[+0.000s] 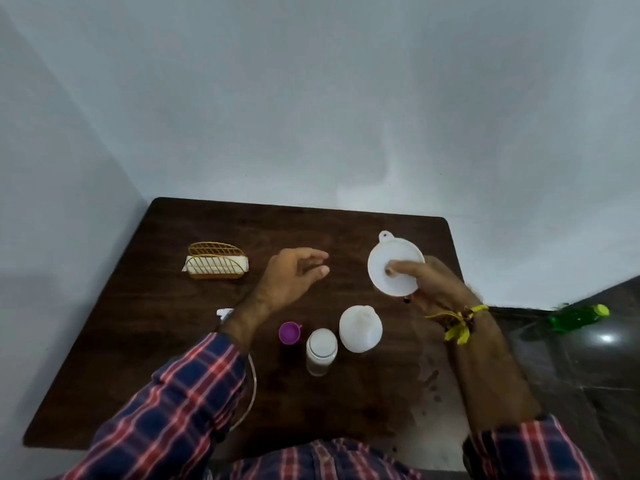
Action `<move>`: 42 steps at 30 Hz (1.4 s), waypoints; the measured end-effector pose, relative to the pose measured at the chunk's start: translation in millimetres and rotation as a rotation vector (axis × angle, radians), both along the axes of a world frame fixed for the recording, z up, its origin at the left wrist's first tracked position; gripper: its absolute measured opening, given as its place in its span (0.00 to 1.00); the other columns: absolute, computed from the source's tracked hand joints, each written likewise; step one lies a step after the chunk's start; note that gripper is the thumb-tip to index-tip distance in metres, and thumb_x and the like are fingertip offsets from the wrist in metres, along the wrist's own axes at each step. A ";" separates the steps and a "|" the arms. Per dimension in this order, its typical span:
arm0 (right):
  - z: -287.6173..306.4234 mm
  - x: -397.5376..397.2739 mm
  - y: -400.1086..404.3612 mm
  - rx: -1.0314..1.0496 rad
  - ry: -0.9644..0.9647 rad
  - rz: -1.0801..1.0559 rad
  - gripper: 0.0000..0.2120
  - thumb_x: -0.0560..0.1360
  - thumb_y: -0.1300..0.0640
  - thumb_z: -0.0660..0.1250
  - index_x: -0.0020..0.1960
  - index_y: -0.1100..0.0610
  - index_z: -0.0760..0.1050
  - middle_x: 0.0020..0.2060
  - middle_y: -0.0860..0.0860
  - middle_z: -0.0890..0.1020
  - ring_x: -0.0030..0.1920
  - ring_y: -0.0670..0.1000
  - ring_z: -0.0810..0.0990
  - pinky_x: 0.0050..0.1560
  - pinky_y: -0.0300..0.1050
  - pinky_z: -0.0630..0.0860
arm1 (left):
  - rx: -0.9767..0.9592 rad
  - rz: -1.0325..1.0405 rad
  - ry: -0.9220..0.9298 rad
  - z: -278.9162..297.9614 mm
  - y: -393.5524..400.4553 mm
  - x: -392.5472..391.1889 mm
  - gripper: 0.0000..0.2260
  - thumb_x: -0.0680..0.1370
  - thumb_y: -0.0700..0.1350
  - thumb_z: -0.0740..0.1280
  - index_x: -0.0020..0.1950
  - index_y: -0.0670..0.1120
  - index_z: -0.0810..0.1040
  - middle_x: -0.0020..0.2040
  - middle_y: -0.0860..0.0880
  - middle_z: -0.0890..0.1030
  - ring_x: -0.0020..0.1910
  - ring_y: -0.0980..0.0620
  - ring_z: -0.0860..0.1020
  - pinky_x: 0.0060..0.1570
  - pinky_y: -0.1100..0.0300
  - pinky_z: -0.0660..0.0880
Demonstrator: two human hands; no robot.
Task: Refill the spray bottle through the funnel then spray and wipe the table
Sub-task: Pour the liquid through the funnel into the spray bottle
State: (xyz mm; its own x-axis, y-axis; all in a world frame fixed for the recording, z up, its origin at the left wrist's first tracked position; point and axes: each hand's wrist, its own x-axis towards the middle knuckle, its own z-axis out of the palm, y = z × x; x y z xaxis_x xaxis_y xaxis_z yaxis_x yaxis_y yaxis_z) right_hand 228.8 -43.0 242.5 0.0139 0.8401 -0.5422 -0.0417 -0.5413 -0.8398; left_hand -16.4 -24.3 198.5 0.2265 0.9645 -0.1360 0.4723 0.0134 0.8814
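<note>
Dark wooden table [166,341], no readable writing anywhere. White round funnel [388,251] with a small hang tab, lifted above the table's far right, gripped by right hand [433,285] with one finger across its bowl. Left hand [294,271] empty, fingers loosely curled, near the purple cup [289,332].

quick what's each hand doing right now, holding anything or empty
Left hand: open and empty, fingers loosely curled above the dark wooden table.
Right hand: closed on the round white plastic funnel, thumb inside its bowl.
</note>
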 end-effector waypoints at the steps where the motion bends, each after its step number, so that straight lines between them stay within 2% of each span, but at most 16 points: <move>1: -5.4 4.9 -6.7 -0.030 0.033 0.001 0.03 0.75 0.66 0.68 0.48 0.65 0.78 0.43 0.61 0.82 0.38 0.55 0.83 0.27 0.41 0.77 | -0.027 -0.062 0.021 -0.8 -3.2 6.0 0.16 0.75 0.44 0.73 0.62 0.48 0.80 0.58 0.52 0.83 0.56 0.62 0.80 0.60 0.63 0.76; 4: -22.1 11.9 -20.7 -0.101 0.106 0.019 0.12 0.75 0.64 0.71 0.55 0.70 0.77 0.47 0.66 0.84 0.40 0.58 0.85 0.34 0.47 0.82 | -0.095 -0.236 0.167 -10.9 -3.0 22.2 0.16 0.76 0.43 0.72 0.64 0.49 0.79 0.60 0.52 0.82 0.59 0.59 0.79 0.62 0.58 0.75; 7: -39.3 14.2 -24.0 -0.103 -0.025 0.010 0.17 0.74 0.60 0.73 0.57 0.70 0.77 0.46 0.64 0.84 0.39 0.55 0.84 0.32 0.43 0.80 | -0.150 -0.346 0.267 -22.1 0.6 37.2 0.16 0.77 0.40 0.69 0.66 0.47 0.78 0.62 0.50 0.81 0.61 0.55 0.78 0.64 0.54 0.74; 11: -49.8 11.0 -22.8 -0.073 -0.144 -0.030 0.16 0.73 0.59 0.74 0.55 0.69 0.78 0.42 0.59 0.81 0.36 0.52 0.81 0.24 0.36 0.75 | -0.224 -0.460 0.315 -28.7 5.1 50.6 0.16 0.78 0.38 0.66 0.66 0.47 0.78 0.63 0.49 0.80 0.62 0.52 0.78 0.64 0.52 0.74; 16: -66.4 7.2 -19.2 -0.094 -0.164 0.012 0.13 0.73 0.58 0.74 0.51 0.67 0.79 0.50 0.63 0.82 0.41 0.54 0.82 0.29 0.42 0.80 | -0.279 -0.570 0.330 -30.7 12.8 57.8 0.16 0.78 0.35 0.63 0.64 0.45 0.79 0.59 0.48 0.82 0.57 0.50 0.79 0.61 0.52 0.76; 19: -76.5 4.8 -18.5 -0.099 -0.227 0.054 0.09 0.73 0.58 0.74 0.46 0.63 0.79 0.48 0.62 0.82 0.43 0.55 0.83 0.36 0.47 0.84 | -0.312 -0.571 0.321 -31.3 14.2 58.7 0.16 0.78 0.34 0.62 0.63 0.42 0.79 0.56 0.45 0.82 0.48 0.54 0.77 0.47 0.64 0.75; 20: -79.0 4.1 -18.7 -0.093 -0.254 0.067 0.08 0.73 0.58 0.74 0.46 0.63 0.79 0.48 0.61 0.81 0.44 0.55 0.82 0.36 0.47 0.84 | -0.331 -0.570 0.315 -33.4 14.4 58.7 0.16 0.78 0.33 0.62 0.63 0.42 0.79 0.55 0.45 0.82 0.47 0.53 0.76 0.46 0.63 0.74; 24: -84.1 1.4 -17.4 -0.050 -0.399 0.103 0.14 0.72 0.58 0.75 0.54 0.64 0.78 0.50 0.60 0.81 0.48 0.58 0.83 0.35 0.47 0.84 | -0.432 -0.520 0.273 -40.2 15.1 58.6 0.18 0.77 0.34 0.64 0.66 0.46 0.77 0.56 0.48 0.81 0.52 0.51 0.78 0.49 0.57 0.76; 26: -84.6 0.3 -16.2 0.000 -0.481 0.124 0.16 0.71 0.57 0.75 0.56 0.63 0.77 0.52 0.59 0.80 0.48 0.57 0.82 0.30 0.42 0.81 | -0.471 -0.487 0.223 -40.4 14.4 59.6 0.19 0.77 0.34 0.65 0.67 0.46 0.75 0.52 0.51 0.80 0.48 0.55 0.77 0.47 0.60 0.74; 28: -84.9 -0.2 -14.8 0.055 -0.555 0.129 0.18 0.71 0.56 0.75 0.57 0.61 0.77 0.52 0.56 0.79 0.46 0.52 0.80 0.28 0.37 0.77 | -0.494 -0.474 0.191 -38.8 13.0 59.7 0.21 0.77 0.34 0.66 0.68 0.47 0.74 0.55 0.51 0.80 0.51 0.55 0.77 0.49 0.59 0.75; 31: -87.2 0.0 -14.8 0.130 -0.635 0.101 0.21 0.70 0.53 0.76 0.59 0.58 0.76 0.54 0.54 0.80 0.49 0.51 0.80 0.43 0.46 0.82 | -0.494 -0.428 0.141 -37.3 10.7 57.4 0.21 0.77 0.33 0.64 0.69 0.48 0.74 0.61 0.50 0.80 0.59 0.51 0.78 0.57 0.54 0.76; 33: -86.0 0.2 -16.9 0.168 -0.652 0.060 0.23 0.70 0.51 0.76 0.61 0.58 0.75 0.56 0.53 0.80 0.53 0.52 0.80 0.51 0.48 0.81 | -0.472 -0.391 0.098 -34.2 8.8 55.6 0.20 0.78 0.33 0.63 0.68 0.47 0.74 0.59 0.48 0.81 0.58 0.51 0.79 0.54 0.57 0.77; 35: -81.8 -1.4 -19.7 0.198 -0.644 0.038 0.24 0.70 0.50 0.76 0.62 0.59 0.75 0.56 0.53 0.80 0.53 0.51 0.79 0.49 0.45 0.79 | -0.441 -0.355 0.053 -29.9 6.1 53.0 0.19 0.78 0.33 0.63 0.68 0.46 0.74 0.59 0.48 0.82 0.56 0.52 0.81 0.47 0.63 0.77; 37: -75.7 -5.7 -24.6 0.231 -0.649 -0.014 0.25 0.70 0.49 0.76 0.62 0.58 0.75 0.57 0.53 0.80 0.53 0.50 0.78 0.48 0.43 0.78 | -0.407 -0.301 0.029 -29.8 4.6 50.8 0.20 0.79 0.34 0.62 0.69 0.47 0.73 0.59 0.48 0.82 0.56 0.52 0.81 0.47 0.62 0.76; 40: -62.2 -16.2 -38.9 0.486 -0.855 -0.228 0.21 0.69 0.48 0.75 0.59 0.54 0.77 0.55 0.51 0.81 0.55 0.50 0.79 0.54 0.48 0.78 | -0.363 -0.215 0.023 -31.8 1.6 45.4 0.22 0.79 0.33 0.60 0.72 0.47 0.70 0.61 0.48 0.80 0.59 0.50 0.79 0.57 0.54 0.76; 42: -47.5 -25.9 -54.9 0.720 -0.963 -0.318 0.16 0.70 0.49 0.74 0.56 0.53 0.78 0.53 0.49 0.81 0.53 0.50 0.79 0.53 0.46 0.77 | -0.349 -0.183 0.009 -30.8 -2.0 40.4 0.20 0.80 0.36 0.59 0.72 0.49 0.70 0.62 0.48 0.80 0.60 0.50 0.78 0.61 0.51 0.75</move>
State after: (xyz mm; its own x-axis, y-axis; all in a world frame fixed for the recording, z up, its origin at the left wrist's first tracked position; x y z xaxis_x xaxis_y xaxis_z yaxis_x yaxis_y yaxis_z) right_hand 202.9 -97.9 195.0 0.4076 0.8285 0.3839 0.7110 -0.0242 -0.7027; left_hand 24.0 -26.3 167.7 0.3877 0.8038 -0.4513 0.5024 0.2262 0.8345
